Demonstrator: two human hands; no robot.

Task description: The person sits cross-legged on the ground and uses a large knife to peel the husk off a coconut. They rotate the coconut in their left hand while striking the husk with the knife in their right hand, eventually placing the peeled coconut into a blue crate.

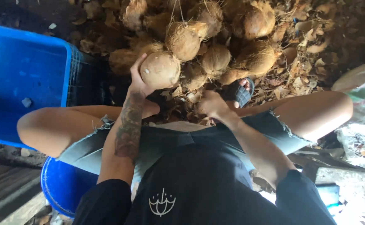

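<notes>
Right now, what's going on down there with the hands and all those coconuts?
A seated person, seen from above, holds one husked coconut up in the left hand. The right hand is lower, by a dark sandal at the edge of the coconut pile; whether it grips anything cannot be told. A blue crate sits to the person's left, and a blue bucket is under the left leg.

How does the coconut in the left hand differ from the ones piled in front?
The held coconut looks smooth and mostly stripped of fibre; the piled coconuts are shaggy with loose husk strands. The held one is lifted clear in the left hand; the pile rests on the husk-littered ground. The held one shows a dark eye spot; none is plain on the pile. Both are round and tan-brown.
</notes>
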